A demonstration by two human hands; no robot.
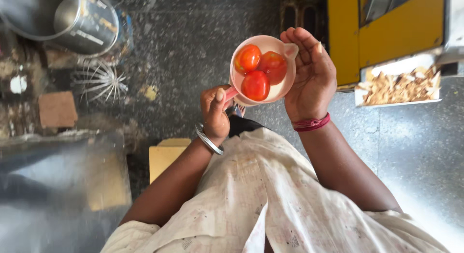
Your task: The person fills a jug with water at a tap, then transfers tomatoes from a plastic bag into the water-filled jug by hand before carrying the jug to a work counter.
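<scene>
Bright daylight falls from the right, glare whitens the lower right corner, and the left edge blurs.

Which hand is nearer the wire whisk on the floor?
Left. The left hand holds the mug handle, closer to the whisk; the right hand cups the mug's far side.

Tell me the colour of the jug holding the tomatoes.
Pale pink, seen best in the head view: the jug holds three red tomatoes.

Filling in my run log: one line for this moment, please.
left hand: grips handle | right hand: cups pink jug | contents: three tomatoes
</scene>
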